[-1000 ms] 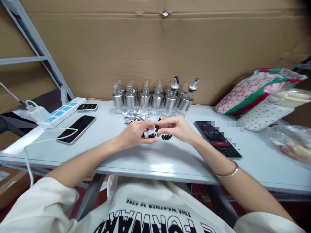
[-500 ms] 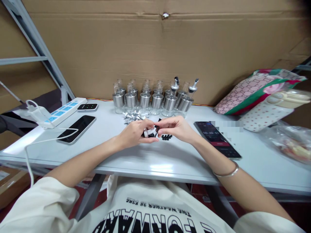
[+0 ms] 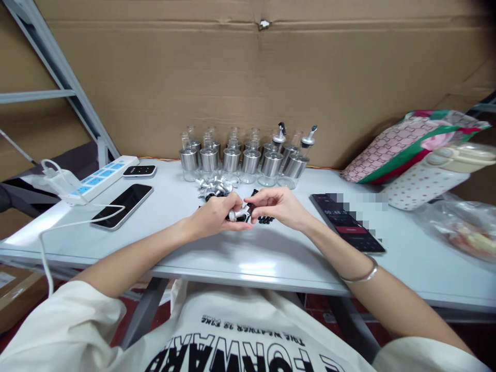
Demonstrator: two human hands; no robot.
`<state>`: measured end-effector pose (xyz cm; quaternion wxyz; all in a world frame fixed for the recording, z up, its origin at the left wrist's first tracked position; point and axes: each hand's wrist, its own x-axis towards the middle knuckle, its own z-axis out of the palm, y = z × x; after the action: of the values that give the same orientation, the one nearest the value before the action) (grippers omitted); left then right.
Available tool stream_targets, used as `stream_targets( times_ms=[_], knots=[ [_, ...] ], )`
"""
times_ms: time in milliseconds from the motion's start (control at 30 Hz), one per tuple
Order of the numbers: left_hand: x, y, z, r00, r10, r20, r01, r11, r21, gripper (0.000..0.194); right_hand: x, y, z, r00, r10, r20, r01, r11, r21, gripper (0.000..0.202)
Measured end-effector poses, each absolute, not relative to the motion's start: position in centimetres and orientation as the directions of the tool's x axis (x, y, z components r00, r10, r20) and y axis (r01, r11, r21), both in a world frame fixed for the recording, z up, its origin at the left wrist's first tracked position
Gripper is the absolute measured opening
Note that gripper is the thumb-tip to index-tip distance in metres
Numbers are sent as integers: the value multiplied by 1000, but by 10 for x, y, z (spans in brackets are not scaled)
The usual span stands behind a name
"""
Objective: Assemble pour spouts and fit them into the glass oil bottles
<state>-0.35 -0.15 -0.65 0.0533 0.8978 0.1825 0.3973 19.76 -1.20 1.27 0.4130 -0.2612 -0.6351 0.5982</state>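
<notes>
My left hand (image 3: 214, 213) is closed around a silver pour spout (image 3: 239, 213), its metal part showing between thumb and fingers. My right hand (image 3: 279, 207) pinches a small black piece (image 3: 251, 207) at the spout's right end; the fingertips partly hide where the two meet. Just behind my left hand lies a pile of silver spout parts (image 3: 215, 186) with some black pieces among them. Small black caps (image 3: 266, 219) lie in a cluster under my right hand.
Glass bottles with steel sleeves (image 3: 231, 159) stand in rows at the back, two with spouts on. A phone (image 3: 354, 227) lies at right, another phone (image 3: 124, 205) and a power strip (image 3: 104, 178) at left. A spotted bottle (image 3: 422, 178) and a pink bag (image 3: 403, 147) lean at right.
My left thumb has drawn back a little, so more of the silver spout and the pile behind shows. Both hands stay in nearly the same place.
</notes>
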Motion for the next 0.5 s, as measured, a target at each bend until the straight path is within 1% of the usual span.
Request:
stream_targets(
  times_ms=[267,400,500],
  knots=[
    [-1,-4,-3,615,358,702,271,-933,238,41,198,-14,11,-487,834,259,-125,227,-966,26],
    [-1,-4,-4,621,392,679,292,-919,264,42,198,-14,11,-484,834,265,-94,251,-963,26],
    [0,-5,-4,612,392,687,291,-919,264,40,198,-15,11,-470,837,279,-106,260,-960,24]
  ],
)
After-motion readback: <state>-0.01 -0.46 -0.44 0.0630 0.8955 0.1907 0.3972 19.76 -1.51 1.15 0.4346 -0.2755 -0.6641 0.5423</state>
